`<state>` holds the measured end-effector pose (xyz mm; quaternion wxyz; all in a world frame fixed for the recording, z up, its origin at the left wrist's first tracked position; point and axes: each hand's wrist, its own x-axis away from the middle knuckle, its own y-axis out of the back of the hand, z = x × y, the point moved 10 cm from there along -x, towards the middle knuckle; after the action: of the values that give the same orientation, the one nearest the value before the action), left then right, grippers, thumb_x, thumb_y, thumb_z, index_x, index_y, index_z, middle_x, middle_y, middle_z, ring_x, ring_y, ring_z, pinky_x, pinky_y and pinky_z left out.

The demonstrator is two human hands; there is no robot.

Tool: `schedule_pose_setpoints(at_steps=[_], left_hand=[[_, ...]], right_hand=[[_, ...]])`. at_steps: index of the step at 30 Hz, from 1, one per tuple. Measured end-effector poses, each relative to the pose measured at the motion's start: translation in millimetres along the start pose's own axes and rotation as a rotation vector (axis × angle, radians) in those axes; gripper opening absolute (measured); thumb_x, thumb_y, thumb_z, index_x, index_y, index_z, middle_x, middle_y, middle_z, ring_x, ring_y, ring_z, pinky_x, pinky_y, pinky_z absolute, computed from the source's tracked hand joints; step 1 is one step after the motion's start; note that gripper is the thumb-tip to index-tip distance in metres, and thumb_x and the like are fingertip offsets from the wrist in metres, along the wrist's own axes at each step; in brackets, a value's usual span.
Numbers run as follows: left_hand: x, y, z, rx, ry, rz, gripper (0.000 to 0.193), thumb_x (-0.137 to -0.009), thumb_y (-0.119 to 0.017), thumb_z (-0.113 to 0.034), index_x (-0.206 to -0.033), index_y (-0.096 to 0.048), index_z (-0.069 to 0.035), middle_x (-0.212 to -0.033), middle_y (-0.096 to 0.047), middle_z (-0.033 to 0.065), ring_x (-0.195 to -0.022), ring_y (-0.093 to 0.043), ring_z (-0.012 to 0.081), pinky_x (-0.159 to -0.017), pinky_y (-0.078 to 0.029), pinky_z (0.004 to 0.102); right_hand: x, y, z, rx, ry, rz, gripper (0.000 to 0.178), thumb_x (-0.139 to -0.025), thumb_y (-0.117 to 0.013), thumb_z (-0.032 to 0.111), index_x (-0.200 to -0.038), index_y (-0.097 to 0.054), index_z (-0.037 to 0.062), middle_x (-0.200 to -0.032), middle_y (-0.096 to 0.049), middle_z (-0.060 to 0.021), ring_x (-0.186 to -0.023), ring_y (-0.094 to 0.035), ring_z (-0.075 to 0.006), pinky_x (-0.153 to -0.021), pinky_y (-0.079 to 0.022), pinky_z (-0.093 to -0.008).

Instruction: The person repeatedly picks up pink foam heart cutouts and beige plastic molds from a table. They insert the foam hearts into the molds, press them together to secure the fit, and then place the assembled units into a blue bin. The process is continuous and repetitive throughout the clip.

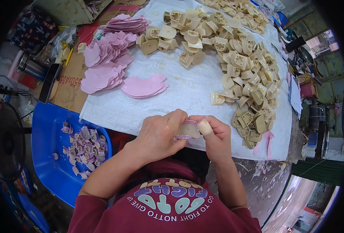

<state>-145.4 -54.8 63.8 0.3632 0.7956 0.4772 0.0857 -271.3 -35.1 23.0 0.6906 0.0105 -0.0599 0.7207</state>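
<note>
Just past the table's near edge, both hands close on one shoe heel, beige with glittery pink material along its sides. My left hand grips its left end, fingers curled around it. At the other end my right hand pinches it, the thumb pressing on top; a pale covering sits over that thumb tip. Beyond my hands lies a small stack of pink cut pieces. Bare beige heels spread in a large heap to the right and far side. The underside of the held heel is hidden.
A white sheet covers the table. More pink pieces are stacked at the left on cardboard, near a dark phone. At lower left a blue basin contains several covered heels, with a black fan beside it.
</note>
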Motion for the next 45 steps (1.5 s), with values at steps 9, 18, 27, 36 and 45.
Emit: schedule_pose_setpoints(at_steps=[9,18,27,36,45], left_hand=[[-0.4,-9.0,7.7,0.039,0.125,-0.179,0.042,-0.067,-0.075,-0.015,-0.099,-0.051,-0.004,-0.068,-0.062,0.0123,-0.055,-0.063,0.0282,-0.049,-0.049,0.0371],[-3.6,-11.6,14.8,0.038,0.182,-0.233,0.043,-0.067,-0.077,-0.015,-0.099,-0.052,-0.002,-0.064,-0.062,0.0111,-0.052,-0.064,0.0246,-0.048,-0.05,0.0345],[-3.8,-16.4,24.6,0.05,0.253,-0.197,0.043,-0.068,-0.078,-0.017,-0.099,-0.052,-0.002,-0.067,-0.063,0.0105,-0.053,-0.064,0.0246,-0.049,-0.049,0.0337],[-3.7,3.2,0.4,-0.01,-0.022,-0.367,0.042,-0.075,-0.073,-0.013,-0.11,-0.053,0.001,-0.085,-0.063,0.0165,-0.069,-0.065,0.021,-0.059,-0.052,0.0327],[16.5,-60.8,53.8,1.454,0.73,-0.031,0.036,-0.095,-0.038,-0.031,-0.105,-0.057,-0.003,-0.077,-0.061,0.0076,-0.062,-0.059,0.015,-0.046,-0.047,0.0274]], right_hand=[[-4.3,4.2,-0.1,0.044,0.006,-0.119,0.025,-0.099,-0.05,0.014,-0.113,-0.063,-0.002,-0.098,-0.067,-0.0052,-0.088,-0.059,-0.0087,-0.08,-0.048,-0.0254],[-7.0,2.9,-6.6,0.084,0.027,-0.192,0.027,-0.1,-0.045,0.013,-0.116,-0.061,-0.0017,-0.104,-0.065,-0.0066,-0.096,-0.057,-0.0096,-0.085,-0.046,-0.0265],[-4.6,-10.0,10.7,0.237,0.093,-0.109,0.032,-0.096,-0.042,0.004,-0.125,-0.055,-0.0004,-0.11,-0.062,-0.0104,-0.1,-0.057,-0.0147,-0.089,-0.045,-0.0283],[-4.1,-16.9,12.5,0.256,0.098,-0.034,0.039,-0.091,-0.053,0.003,-0.13,-0.052,-0.0006,-0.12,-0.059,-0.0148,-0.106,-0.058,-0.0219,-0.093,-0.046,-0.0333],[19.9,-29.2,50.2,0.645,0.594,-0.008,0.03,-0.08,-0.066,0.0,-0.11,-0.064,0.0013,-0.116,-0.062,-0.0182,-0.095,-0.064,-0.0292,-0.081,-0.052,-0.0343]])
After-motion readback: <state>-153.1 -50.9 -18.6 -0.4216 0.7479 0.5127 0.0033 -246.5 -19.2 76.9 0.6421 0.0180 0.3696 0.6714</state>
